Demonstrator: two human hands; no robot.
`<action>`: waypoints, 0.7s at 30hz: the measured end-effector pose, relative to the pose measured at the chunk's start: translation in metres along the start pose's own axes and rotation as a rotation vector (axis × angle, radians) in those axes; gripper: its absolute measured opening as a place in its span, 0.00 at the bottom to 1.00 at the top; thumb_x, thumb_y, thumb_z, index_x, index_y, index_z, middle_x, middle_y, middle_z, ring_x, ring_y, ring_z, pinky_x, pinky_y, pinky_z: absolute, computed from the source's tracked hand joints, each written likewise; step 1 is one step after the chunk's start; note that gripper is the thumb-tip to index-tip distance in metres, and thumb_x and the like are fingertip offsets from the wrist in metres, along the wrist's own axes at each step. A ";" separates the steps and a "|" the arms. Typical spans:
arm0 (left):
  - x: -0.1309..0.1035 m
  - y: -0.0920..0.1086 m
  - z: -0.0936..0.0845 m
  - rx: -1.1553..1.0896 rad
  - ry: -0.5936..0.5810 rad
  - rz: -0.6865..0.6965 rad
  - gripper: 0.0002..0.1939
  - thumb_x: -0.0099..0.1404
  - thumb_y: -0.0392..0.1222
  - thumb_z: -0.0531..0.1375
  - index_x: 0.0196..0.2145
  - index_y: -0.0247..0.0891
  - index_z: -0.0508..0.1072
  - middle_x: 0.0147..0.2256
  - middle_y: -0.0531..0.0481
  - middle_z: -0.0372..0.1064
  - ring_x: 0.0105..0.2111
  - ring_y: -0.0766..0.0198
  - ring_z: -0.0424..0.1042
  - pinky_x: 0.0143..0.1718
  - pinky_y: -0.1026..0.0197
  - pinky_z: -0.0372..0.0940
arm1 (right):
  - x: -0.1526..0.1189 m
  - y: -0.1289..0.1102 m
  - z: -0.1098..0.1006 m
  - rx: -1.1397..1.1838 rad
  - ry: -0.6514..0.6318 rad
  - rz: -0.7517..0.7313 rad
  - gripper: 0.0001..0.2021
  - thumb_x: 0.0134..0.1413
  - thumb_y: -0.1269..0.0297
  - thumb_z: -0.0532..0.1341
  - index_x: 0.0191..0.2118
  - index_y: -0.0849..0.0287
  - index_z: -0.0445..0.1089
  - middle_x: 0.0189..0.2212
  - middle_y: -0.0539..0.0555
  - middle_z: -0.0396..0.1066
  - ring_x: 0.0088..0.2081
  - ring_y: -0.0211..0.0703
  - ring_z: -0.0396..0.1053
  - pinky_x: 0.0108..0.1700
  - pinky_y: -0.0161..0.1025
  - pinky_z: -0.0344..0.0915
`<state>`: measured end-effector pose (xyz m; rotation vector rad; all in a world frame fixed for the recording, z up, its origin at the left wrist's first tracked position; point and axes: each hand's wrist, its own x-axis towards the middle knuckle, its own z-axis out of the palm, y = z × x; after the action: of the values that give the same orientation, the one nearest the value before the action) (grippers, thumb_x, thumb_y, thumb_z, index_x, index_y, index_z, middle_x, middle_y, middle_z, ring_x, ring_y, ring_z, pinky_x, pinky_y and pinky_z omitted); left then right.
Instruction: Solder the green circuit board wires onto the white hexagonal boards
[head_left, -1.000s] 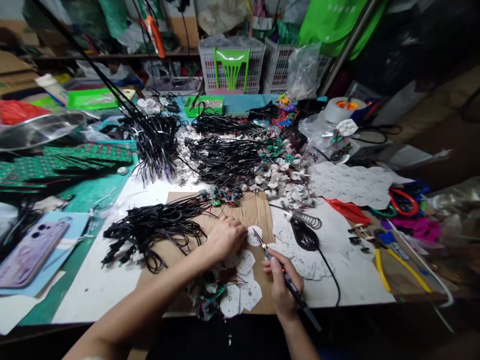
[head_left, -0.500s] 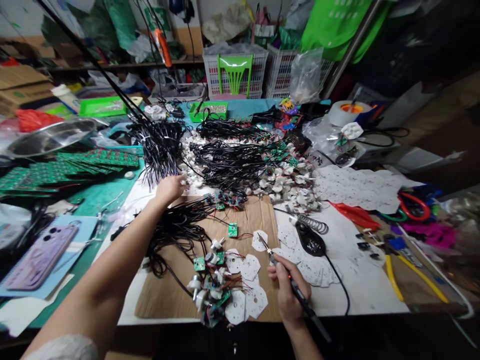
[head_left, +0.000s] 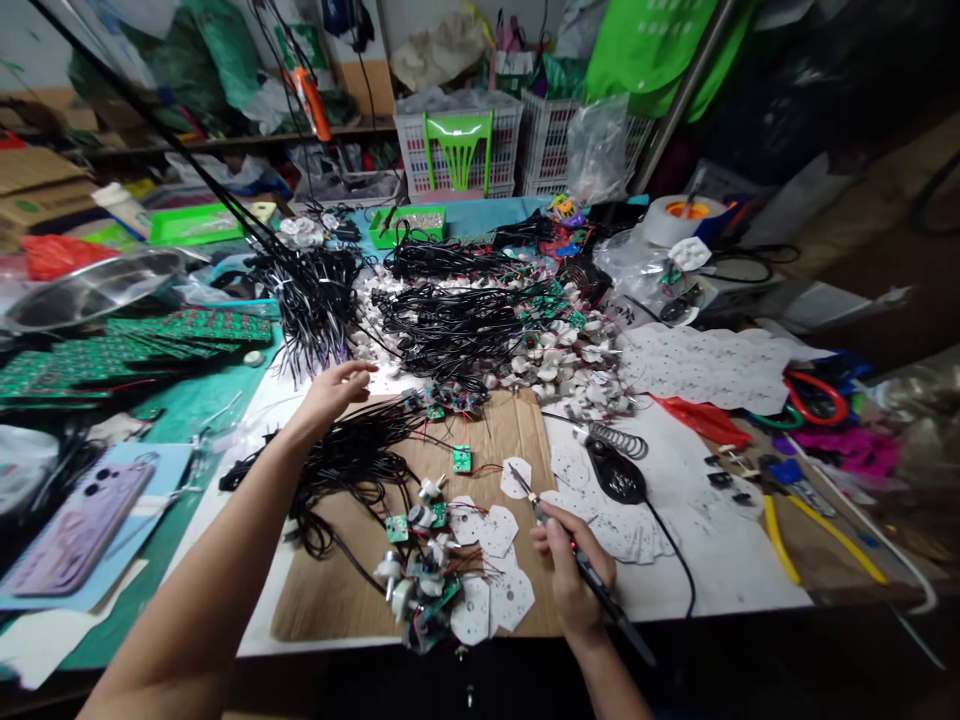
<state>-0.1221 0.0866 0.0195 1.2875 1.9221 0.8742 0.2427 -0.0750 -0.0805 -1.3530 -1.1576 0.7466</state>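
Note:
My right hand (head_left: 574, 560) is closed around a black soldering iron (head_left: 592, 580). The iron's tip is over a small white many-sided piece (head_left: 516, 478) on the cardboard (head_left: 536, 425). To its left lies a small green circuit board (head_left: 462, 459), with thin red wires running toward the white piece. My left hand (head_left: 337, 388) is over the far left part of the worktop, fingers stretched out and nothing visible in them. It is near a bundle of black cables with pale ends (head_left: 315, 310). More black cables (head_left: 337, 450) lie below it.
White motor-like parts with boards (head_left: 420, 575) and white pieces (head_left: 499, 530) cover the cardboard's front. A soldering iron stand (head_left: 619, 470) with a coil sits right, yellow-handled pliers (head_left: 817, 530) farther right. A phone (head_left: 82, 525) and stacked green boards (head_left: 150, 345) are left.
My left hand's fingers have gone from curled to stretched out, near the cable bundle. The right hand and the soldering iron hold nearly the same place; the view has shifted slightly.

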 end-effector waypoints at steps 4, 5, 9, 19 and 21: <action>-0.041 0.002 0.019 -0.109 -0.047 0.134 0.29 0.52 0.69 0.67 0.34 0.39 0.80 0.39 0.44 0.75 0.43 0.52 0.76 0.47 0.50 0.73 | 0.001 -0.003 0.000 0.008 -0.013 0.008 0.15 0.67 0.54 0.62 0.44 0.59 0.82 0.24 0.52 0.79 0.22 0.39 0.75 0.27 0.34 0.76; -0.049 0.002 0.025 -0.071 -0.020 0.191 0.28 0.52 0.70 0.68 0.32 0.39 0.81 0.41 0.43 0.75 0.46 0.51 0.75 0.50 0.49 0.72 | 0.001 -0.005 0.001 0.005 -0.017 0.015 0.15 0.66 0.54 0.62 0.44 0.59 0.82 0.24 0.52 0.79 0.22 0.39 0.75 0.28 0.35 0.76; -0.073 0.003 0.044 -0.108 -0.040 0.314 0.23 0.54 0.65 0.70 0.29 0.40 0.83 0.43 0.42 0.77 0.49 0.51 0.74 0.56 0.49 0.69 | 0.001 -0.009 0.001 -0.013 -0.013 0.038 0.17 0.67 0.52 0.61 0.43 0.59 0.81 0.24 0.52 0.79 0.22 0.40 0.75 0.29 0.35 0.77; -0.092 0.008 0.080 -0.298 -0.222 0.134 0.24 0.55 0.60 0.71 0.40 0.38 0.84 0.36 0.44 0.82 0.34 0.56 0.79 0.42 0.54 0.75 | -0.002 -0.001 0.001 0.013 -0.032 0.070 0.16 0.67 0.54 0.61 0.46 0.58 0.81 0.26 0.52 0.80 0.24 0.40 0.76 0.30 0.36 0.77; -0.091 0.011 0.087 -0.227 -0.267 0.193 0.21 0.57 0.59 0.69 0.38 0.38 0.84 0.36 0.44 0.82 0.33 0.57 0.79 0.39 0.56 0.74 | -0.002 -0.001 0.000 0.011 -0.028 0.059 0.15 0.67 0.54 0.61 0.46 0.58 0.81 0.25 0.52 0.80 0.23 0.40 0.76 0.30 0.36 0.76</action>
<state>-0.0188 0.0186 -0.0061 1.3886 1.4665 0.9336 0.2417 -0.0768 -0.0795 -1.3766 -1.1379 0.8155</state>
